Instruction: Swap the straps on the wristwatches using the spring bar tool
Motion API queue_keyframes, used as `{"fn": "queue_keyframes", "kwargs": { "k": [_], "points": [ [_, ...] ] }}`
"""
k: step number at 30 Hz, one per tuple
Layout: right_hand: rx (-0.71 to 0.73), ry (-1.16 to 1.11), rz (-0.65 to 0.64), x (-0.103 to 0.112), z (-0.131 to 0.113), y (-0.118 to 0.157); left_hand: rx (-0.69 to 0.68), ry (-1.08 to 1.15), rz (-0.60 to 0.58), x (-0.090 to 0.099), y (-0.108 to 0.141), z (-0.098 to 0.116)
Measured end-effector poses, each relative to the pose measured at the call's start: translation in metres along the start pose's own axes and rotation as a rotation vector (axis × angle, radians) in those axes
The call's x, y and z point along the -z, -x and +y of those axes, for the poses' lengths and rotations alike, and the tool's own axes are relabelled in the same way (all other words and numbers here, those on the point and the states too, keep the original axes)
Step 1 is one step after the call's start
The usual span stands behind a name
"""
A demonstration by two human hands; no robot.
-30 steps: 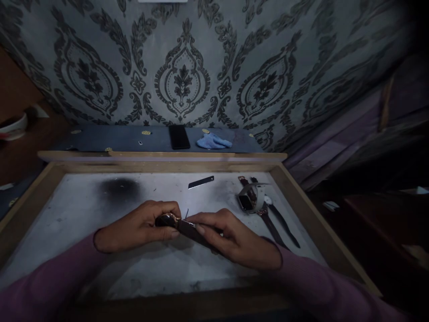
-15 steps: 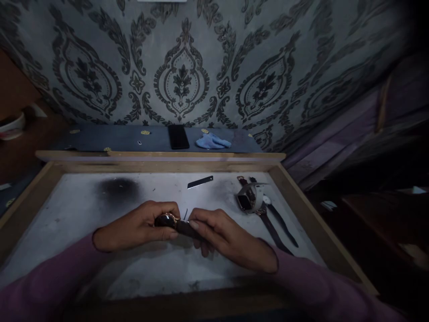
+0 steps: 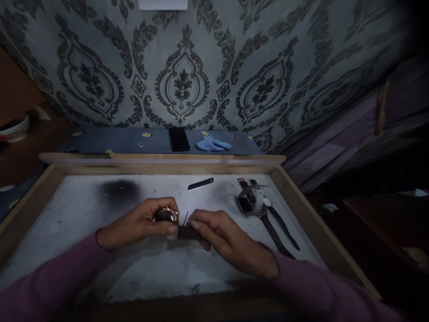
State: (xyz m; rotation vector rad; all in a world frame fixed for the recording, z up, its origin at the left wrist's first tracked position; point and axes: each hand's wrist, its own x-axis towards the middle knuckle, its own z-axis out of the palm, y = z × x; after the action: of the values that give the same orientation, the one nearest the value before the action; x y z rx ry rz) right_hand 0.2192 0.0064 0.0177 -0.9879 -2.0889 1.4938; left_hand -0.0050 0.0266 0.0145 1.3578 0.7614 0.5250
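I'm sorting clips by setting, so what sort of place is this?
Probably a makeshift watch-repair spot in a home: loose watches and a blade lie in a shallow wooden-framed tray, before ornate patterned wallpaper.

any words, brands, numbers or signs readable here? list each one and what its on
None can be read.
Held watch: face too dark and small.
White-faced watch: face too small.
Square watch: screen dark, no text visible.
Phone: dark, no text visible.
Blade: no marking legible.
White object on the wall: cut off, nothing legible.
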Motion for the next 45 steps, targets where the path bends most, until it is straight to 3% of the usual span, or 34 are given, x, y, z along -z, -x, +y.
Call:
{"fn": "queue_keyframes", "kwargs": {
  "k": [5, 10, 22, 28, 39, 45],
  "points": [
    [0.043, 0.019, 0.006, -0.003, 0.0, 0.001, -0.092, 0.022, 0.18, 0.011, 0.002, 0.002],
    [0.028, -0.004, 0.112, 0.003, 0.002, -0.002, -0.028, 0.038, 0.102, 0.008, 0.0, 0.001],
    [0.021, 0.006, 0.124, 0.002, 0.017, -0.006, 0.022, -0.058, 0.035, 0.012, 0.0, 0.009],
    [0.086, 0.139, 0.021, -0.003, 0.018, -0.005, 0.053, -0.247, 0.081, 0.015, -0.002, 0.011],
    [0.237, 0.343, -0.424, -0.051, 0.004, -0.02, 0.014, -0.264, 0.152, 0.023, 0.0, 0.004],
    [0.259, 0.397, -0.441, -0.054, 0.015, -0.02, -0.013, -0.278, 0.133, 0.022, 0.0, 0.005]
  ]
}}
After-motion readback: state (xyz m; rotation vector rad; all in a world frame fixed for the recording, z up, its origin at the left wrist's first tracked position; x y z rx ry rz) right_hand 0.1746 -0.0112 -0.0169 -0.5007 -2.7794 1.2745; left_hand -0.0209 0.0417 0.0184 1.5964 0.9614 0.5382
